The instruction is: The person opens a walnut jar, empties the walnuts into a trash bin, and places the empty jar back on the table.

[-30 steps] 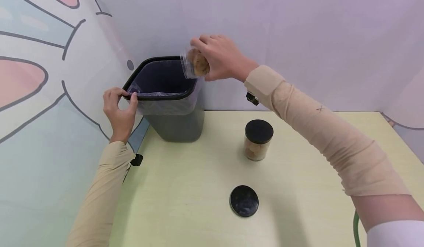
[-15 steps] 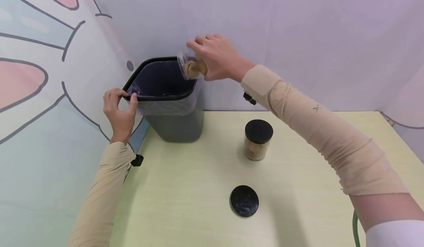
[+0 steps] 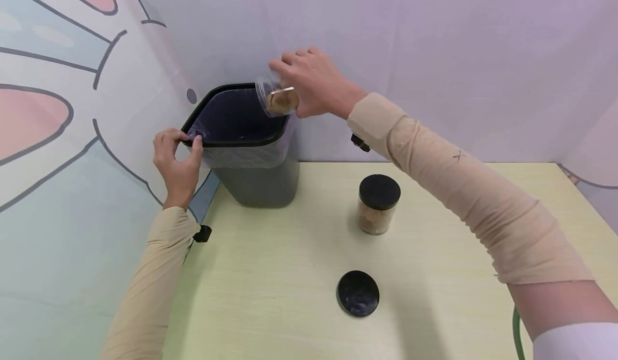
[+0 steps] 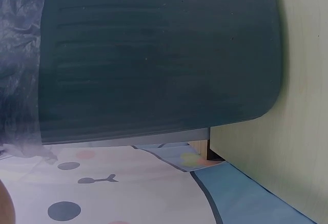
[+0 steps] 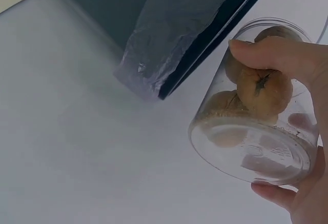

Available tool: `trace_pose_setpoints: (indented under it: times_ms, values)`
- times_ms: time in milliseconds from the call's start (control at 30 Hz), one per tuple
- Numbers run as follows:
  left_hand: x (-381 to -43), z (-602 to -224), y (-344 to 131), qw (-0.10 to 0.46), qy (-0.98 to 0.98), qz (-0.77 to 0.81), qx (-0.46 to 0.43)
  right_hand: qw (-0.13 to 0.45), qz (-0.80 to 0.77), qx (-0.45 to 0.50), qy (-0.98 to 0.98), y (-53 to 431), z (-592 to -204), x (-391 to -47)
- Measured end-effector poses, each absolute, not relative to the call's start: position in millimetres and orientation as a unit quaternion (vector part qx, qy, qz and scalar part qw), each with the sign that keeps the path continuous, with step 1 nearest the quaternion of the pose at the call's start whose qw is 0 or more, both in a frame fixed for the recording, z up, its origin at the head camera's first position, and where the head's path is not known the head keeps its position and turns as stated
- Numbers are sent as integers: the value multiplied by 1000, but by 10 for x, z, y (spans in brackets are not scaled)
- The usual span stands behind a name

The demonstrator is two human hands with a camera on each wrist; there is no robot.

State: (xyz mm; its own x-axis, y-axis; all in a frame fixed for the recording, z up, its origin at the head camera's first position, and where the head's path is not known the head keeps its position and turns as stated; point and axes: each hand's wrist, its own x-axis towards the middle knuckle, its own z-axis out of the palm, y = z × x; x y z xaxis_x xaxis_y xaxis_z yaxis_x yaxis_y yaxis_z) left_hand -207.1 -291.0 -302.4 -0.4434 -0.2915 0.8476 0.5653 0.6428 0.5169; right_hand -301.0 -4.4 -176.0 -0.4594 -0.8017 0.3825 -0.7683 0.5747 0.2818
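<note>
My right hand (image 3: 316, 83) grips a clear plastic jar (image 5: 251, 131) with fingers and thumb around its side. Tipped sideways, its mouth hangs over the right side of the trash bin's opening. Inside the jar lie several brown, roundish pieces (image 5: 265, 92) with dark cracks. My left hand (image 3: 177, 161) pinches the near left corner of the bin's black rim (image 3: 241, 144), where a thin plastic liner (image 3: 246, 157) folds over. The grey trash bin (image 3: 260, 185) stands upright. In the left wrist view its dark side fills the frame, with just a sliver of hand showing.
A second clear jar (image 3: 374, 219) with a black lid stands on the pale wooden table (image 3: 270, 274), brownish pieces inside. Nearer lies a loose black lid (image 3: 358, 293). A cartoon-printed wall (image 3: 63, 199) rises at the left and a plain cloth backdrop (image 3: 434, 70) behind.
My right hand has shifted slightly left, bringing the jar further over the bin. The brown pieces have slid toward its mouth. My left hand keeps its hold on the rim.
</note>
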Motion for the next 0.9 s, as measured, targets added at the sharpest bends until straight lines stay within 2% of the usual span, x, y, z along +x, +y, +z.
trace_pose_setpoints:
  times_ms: [533, 900]
  values:
    - [-2063, -3009, -2873, 522, -738, -417, -96, 205, -46, 427, -880, -90, -1670, -2948]
    - [-2063, -3014, -2871, 523, -736, -418, -98, 199, -31, 416, -887, -120, -1666, -2909]
